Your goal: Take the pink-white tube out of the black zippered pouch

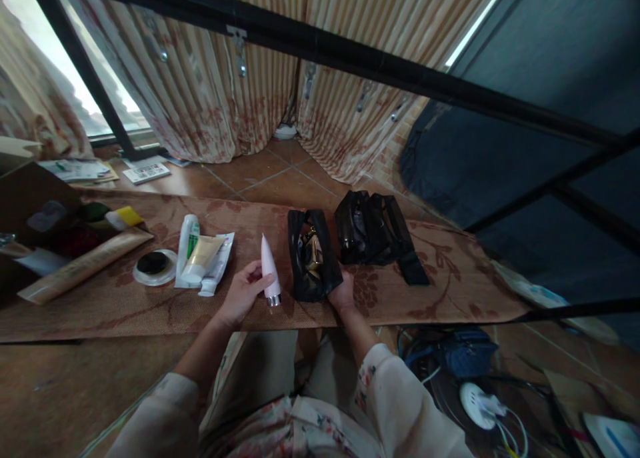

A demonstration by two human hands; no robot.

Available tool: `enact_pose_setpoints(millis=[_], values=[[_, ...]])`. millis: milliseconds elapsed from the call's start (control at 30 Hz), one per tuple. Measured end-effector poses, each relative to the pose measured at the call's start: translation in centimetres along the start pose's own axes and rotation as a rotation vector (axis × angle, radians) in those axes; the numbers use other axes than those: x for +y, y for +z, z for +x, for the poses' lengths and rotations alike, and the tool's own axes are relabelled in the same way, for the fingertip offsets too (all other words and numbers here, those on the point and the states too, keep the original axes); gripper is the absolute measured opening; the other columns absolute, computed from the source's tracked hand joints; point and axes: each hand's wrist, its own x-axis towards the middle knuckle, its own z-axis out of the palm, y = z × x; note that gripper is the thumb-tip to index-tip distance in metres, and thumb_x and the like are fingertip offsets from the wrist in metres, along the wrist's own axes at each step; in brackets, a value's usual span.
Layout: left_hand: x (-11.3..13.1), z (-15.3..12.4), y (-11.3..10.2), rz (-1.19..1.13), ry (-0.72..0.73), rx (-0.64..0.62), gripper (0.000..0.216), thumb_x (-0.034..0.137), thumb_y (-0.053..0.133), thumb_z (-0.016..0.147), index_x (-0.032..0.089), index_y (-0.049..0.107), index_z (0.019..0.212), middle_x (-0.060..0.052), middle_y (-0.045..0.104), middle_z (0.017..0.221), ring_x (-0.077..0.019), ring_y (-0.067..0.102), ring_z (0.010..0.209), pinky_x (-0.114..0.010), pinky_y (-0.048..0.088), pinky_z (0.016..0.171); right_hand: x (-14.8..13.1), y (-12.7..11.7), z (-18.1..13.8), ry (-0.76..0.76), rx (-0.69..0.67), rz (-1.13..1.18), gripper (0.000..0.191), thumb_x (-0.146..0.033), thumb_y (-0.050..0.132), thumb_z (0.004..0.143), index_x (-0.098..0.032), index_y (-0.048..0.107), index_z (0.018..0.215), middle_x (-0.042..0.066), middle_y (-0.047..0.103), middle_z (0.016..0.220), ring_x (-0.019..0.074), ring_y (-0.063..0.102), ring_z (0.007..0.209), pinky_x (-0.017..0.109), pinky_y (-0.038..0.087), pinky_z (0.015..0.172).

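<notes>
My left hand (249, 289) grips a pale pink squeeze tube (269, 271) with a silver cap, its crimped end pointing up and away. Just right of it stands a black pouch (295, 271), unzipped at the top, with gold-coloured items (315, 253) inside. My right hand (343, 291) is closed on the pouch's right side, its fingers partly hidden behind the fabric. Left of my hands lie a white-and-green tube (189, 235), a beige tube (204, 255) and a white packet (223, 258). Farther left is a round clear container (156, 267) with a black centre.
More black pouches (373, 228) sit to the right on the brown patterned cloth (450, 271). A cardboard box (43, 205) with a long gold-coloured tube (85, 265) stands at the left. A dark metal bar (320, 41) crosses above; a power strip (477, 405) lies below right.
</notes>
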Motion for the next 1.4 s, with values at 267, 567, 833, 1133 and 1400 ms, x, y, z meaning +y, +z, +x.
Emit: enact_pose_setpoints(millis=[267,567,833,1133,1400], values=[[1.0,-0.5,0.5,0.086,0.006,-0.058,0.040,0.030,0.079,0.063,0.015,0.064,0.097,-0.001,0.065,0.081,-0.0137,0.056,0.071,-0.023,0.045,0.064,-0.1,-0.1,0.0,-0.014,-0.008,0.007,0.030,-0.026,0.055,0.079,-0.019,0.070,0.104,0.008,0.072,0.102,0.0245,0.068,0.091,0.032,0.053,0.083],[0.4,-0.5,0.2,0.099,0.014,-0.064,0.036,0.025,0.079,0.061,0.015,0.062,0.090,0.000,0.063,0.077,-0.0130,0.055,0.066,-0.024,0.045,0.060,0.1,0.1,-0.1,0.003,-0.023,-0.072,0.027,-0.027,0.056,0.078,-0.018,0.071,0.099,0.009,0.073,0.095,0.0254,0.069,0.084,0.032,0.053,0.075],[0.0,-0.3,-0.1,0.104,0.044,-0.067,0.030,0.026,0.078,0.063,0.014,0.061,0.085,0.000,0.062,0.074,-0.0129,0.054,0.065,-0.023,0.044,0.059,-0.2,0.0,0.0,0.011,-0.006,-0.041,0.026,-0.024,0.054,0.079,-0.018,0.072,0.097,0.009,0.073,0.093,0.0245,0.069,0.084,0.030,0.053,0.075],[0.1,-0.1,-0.2,0.024,0.024,-0.099,0.027,0.026,0.076,0.066,0.015,0.064,0.088,0.000,0.064,0.075,-0.0120,0.055,0.065,-0.023,0.043,0.062,0.1,0.1,-0.1,0.035,-0.024,-0.056,0.024,-0.027,0.056,0.078,-0.018,0.072,0.093,0.009,0.074,0.089,0.0257,0.069,0.079,0.032,0.053,0.072],[0.0,0.0,0.1,-0.142,-0.010,-0.001,0.027,0.027,0.076,0.067,0.015,0.066,0.089,0.001,0.064,0.074,-0.0106,0.055,0.065,-0.022,0.043,0.063,-0.3,-0.1,0.0,0.009,-0.026,0.008,0.031,-0.030,0.055,0.079,-0.017,0.070,0.104,0.009,0.072,0.100,0.0252,0.068,0.087,0.033,0.053,0.079]])
